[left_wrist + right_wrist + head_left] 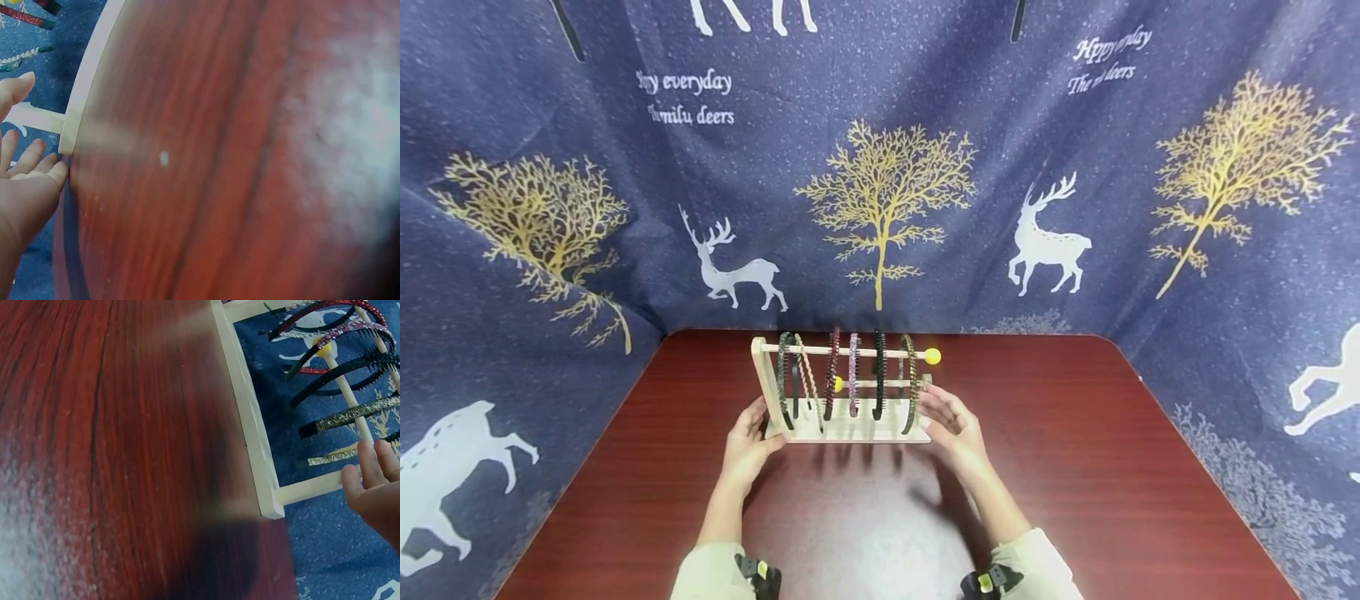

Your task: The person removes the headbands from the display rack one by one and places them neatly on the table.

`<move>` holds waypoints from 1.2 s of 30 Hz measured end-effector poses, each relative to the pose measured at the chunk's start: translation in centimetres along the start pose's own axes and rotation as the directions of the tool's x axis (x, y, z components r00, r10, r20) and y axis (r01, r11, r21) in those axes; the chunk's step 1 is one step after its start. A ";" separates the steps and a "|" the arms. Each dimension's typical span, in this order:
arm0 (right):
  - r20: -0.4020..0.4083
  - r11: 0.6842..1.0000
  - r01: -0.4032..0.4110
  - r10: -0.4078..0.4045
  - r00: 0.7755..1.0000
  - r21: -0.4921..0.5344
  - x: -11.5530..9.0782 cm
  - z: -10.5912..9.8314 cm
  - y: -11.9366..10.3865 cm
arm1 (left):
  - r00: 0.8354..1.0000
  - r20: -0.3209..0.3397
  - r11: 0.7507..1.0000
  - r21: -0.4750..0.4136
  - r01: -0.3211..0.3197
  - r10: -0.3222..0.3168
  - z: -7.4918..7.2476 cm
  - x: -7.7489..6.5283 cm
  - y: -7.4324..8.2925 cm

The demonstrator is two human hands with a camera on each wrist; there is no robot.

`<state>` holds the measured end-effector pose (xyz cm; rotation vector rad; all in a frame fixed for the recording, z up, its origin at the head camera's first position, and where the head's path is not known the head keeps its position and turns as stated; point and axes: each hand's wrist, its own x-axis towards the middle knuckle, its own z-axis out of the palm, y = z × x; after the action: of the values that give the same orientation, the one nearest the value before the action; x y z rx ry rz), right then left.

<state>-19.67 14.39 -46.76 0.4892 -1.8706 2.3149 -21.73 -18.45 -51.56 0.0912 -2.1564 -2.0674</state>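
Note:
A pale wooden headband rack (865,430) stands on the table, held at its two ends. Its upper rod ends in a yellow ball at the right, its lower rod in another at the left. Several headbands hang there, including a red headband (832,379), a pink glittery headband (853,379), a black toothed headband (880,379) and a gold headband (913,387). My left hand (748,443) grips the left end, thumb at the front corner. At the right end my right hand (953,423) holds the rack; its fingers touch the short upright (312,487) in the right wrist view.
Reddish-brown wood grain covers the table (1075,467), whose far corners are rounded. A blue cloth (925,275) printed with deer and gold trees hangs behind it and along both sides. Glare lies on the tabletop before the rack.

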 end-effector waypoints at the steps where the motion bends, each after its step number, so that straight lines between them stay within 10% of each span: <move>1: 0.004 1.000 -0.011 0.011 1.000 -0.011 0.0 0.1 0.0 | 1.000 0.006 1.000 -0.010 -0.003 0.003 0.1 0.1 0.0; 19: -0.073 0.994 -0.009 0.001 0.997 -0.113 0.3 1.4 -0.1 | 1.000 0.020 0.991 0.135 0.019 -0.022 0.6 0.4 -0.5; 36: -0.034 0.969 0.216 -0.221 0.975 -0.122 1.8 1.5 -2.8 | 0.999 -0.004 0.988 0.151 0.046 -0.046 0.7 0.2 -0.2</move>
<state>-20.31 13.36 -43.33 0.5883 -1.8167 2.0460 -22.06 -17.75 -51.73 0.1595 -2.3291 -1.9239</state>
